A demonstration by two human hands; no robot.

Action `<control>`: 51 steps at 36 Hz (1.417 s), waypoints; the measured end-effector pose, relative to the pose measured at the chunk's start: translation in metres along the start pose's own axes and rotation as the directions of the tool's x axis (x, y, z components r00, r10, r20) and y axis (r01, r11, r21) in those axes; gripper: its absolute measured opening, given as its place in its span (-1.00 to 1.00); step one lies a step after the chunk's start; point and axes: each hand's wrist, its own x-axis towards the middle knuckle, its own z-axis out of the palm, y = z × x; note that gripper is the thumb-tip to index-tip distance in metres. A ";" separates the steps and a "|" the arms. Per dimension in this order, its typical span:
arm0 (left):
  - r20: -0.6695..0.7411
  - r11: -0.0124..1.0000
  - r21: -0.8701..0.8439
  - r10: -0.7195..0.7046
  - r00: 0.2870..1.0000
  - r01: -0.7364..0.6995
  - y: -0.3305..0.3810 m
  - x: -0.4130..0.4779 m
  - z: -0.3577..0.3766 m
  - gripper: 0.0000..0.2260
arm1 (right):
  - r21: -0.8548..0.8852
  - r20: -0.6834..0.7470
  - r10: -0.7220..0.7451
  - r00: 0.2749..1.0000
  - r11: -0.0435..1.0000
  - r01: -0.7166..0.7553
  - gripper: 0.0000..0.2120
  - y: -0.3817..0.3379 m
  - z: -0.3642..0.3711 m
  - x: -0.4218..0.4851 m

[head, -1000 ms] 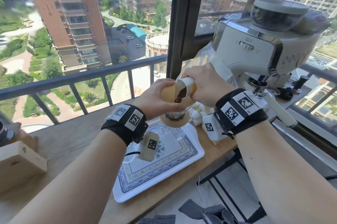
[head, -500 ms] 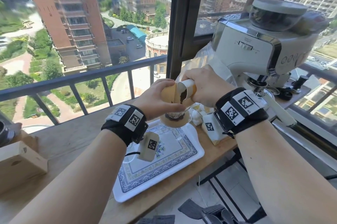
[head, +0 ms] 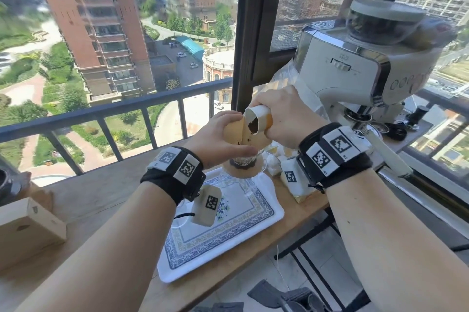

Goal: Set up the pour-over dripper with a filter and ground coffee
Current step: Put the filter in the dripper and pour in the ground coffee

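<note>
Clamped round a small white-and-tan cup [head: 262, 121], the right hand [head: 285, 119] tips the cup's mouth sideways against an open brown paper filter [head: 234, 134]. Dark ground coffee [head: 253, 126] lies at the cup's lip, and a few specks cling to the paper's inner face. On my remote feed from the head camera, the left hand [head: 218, 140] grips the filter's other side, fingers curled over its top edge and thumb beneath. Both hands work directly above the glass dripper [head: 245, 161]. I cannot tell whether the filter's tip is seated inside it. The dripper stands at the far end of a white tray [head: 275, 212] with a blue patterned border, which lies on a wooden counter [head: 101, 192] along the window. Beyond the dripper and to its right looms a cream-and-chrome coffee machine [head: 355, 70] with a bean hopper on top. Well to the dripper's left, a pale wooden box [head: 28, 225] sits at the counter's edge. Black bands with square printed markers wrap both wrists.
</note>
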 end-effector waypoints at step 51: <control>-0.012 1.000 -0.006 -0.012 1.000 0.012 -0.006 0.001 0.001 -0.15 | -0.074 0.087 0.021 0.996 0.997 -0.015 -0.47 -0.010 -0.010 0.003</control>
